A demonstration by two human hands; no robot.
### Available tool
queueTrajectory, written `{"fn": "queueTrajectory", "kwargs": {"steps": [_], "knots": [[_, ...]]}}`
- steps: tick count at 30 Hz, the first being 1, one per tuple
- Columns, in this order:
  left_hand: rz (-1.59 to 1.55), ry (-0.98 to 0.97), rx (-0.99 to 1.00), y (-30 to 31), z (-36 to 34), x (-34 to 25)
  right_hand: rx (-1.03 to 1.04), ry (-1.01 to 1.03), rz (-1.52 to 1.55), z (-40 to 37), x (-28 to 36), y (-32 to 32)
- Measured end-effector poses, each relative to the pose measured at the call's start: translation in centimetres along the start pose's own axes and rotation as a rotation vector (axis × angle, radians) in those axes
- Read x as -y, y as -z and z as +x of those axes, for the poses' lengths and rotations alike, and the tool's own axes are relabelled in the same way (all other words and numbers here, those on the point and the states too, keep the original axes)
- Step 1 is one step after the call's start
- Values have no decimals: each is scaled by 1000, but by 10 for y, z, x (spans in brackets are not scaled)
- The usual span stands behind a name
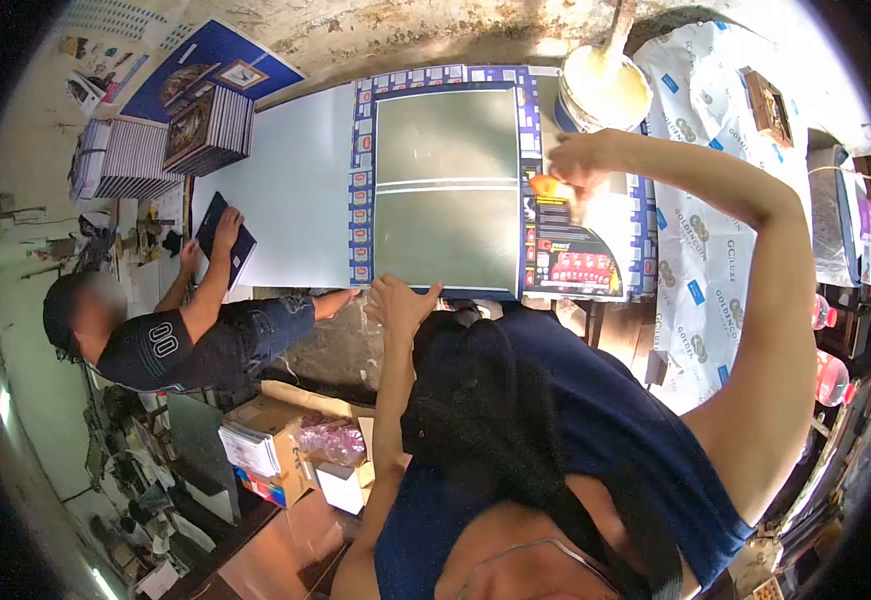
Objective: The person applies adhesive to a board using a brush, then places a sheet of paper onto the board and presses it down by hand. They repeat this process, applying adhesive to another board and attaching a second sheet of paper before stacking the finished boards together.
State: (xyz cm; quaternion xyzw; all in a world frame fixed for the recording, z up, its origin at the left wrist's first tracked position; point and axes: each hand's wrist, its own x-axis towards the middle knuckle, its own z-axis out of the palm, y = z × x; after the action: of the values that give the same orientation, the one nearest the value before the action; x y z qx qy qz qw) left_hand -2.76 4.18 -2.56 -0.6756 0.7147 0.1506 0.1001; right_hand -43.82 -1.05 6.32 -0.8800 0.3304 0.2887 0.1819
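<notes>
Two grey-green boards (445, 235) lie end to end on a dark blue sheet, with white strips between and around them. My left hand (400, 303) rests at their near edge, fingers spread, thumb toward the right. Over a black printed sheet (570, 262) with red bottles on it, my right hand (580, 160) has its fingers curled. An orange patch (549, 187) shows beside those fingers. The hand is blurred, and I cannot tell what it holds. Just beyond it stands a bucket (605, 90) of cream-coloured paste with a stick in it.
A person (180, 335) at the left handles a dark blue cover (227, 245). Stacked books (207, 130) stand at the table's back left. Printed wrapping sheet (700, 220) covers the right side. An open cardboard box (290, 440) sits below, at lower left.
</notes>
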Motion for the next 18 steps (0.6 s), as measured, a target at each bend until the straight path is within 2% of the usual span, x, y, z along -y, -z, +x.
{"fn": "queueTrajectory", "kwargs": {"steps": [3, 4, 5, 7, 9, 10, 11, 12, 13, 15, 16, 17, 18], "knots": [[-22, 4, 50, 6, 12, 7, 80, -236, 258, -31, 15, 41], [-36, 6, 74, 11, 19, 13, -114, -225, 292, -25, 4, 29], [-103, 0, -43, 14, 30, 21, -323, -169, 744, -33, 5, 34], [-231, -13, -262, 21, 49, 40, -681, -354, 611, -11, -1, 23], [-218, -167, -221, 45, 65, 37, -929, -501, 887, 2, 36, 37], [-215, -245, -203, 53, 75, 31, -1127, -578, 1052, 20, 55, 34], [-179, -332, -172, 53, 86, 25, -1399, -648, 1039, 52, 69, 21], [-141, -419, -139, 52, 97, 20, -1551, -737, 1012, 78, 87, 15], [-101, -508, -103, 51, 106, 18, -1463, -853, 1073, 102, 101, 4], [25, -561, -39, 48, 113, 11, -1440, -996, 959, 123, 132, -17], [85, -592, -3, 46, 114, 7, -1476, -1051, 1023, 129, 144, -39], [115, -604, 3, 45, 113, 5, -1512, -1107, 1088, 124, 157, -62], [146, -616, 6, 48, 111, 6, -1454, -1172, 1146, 105, 170, -79]]}}
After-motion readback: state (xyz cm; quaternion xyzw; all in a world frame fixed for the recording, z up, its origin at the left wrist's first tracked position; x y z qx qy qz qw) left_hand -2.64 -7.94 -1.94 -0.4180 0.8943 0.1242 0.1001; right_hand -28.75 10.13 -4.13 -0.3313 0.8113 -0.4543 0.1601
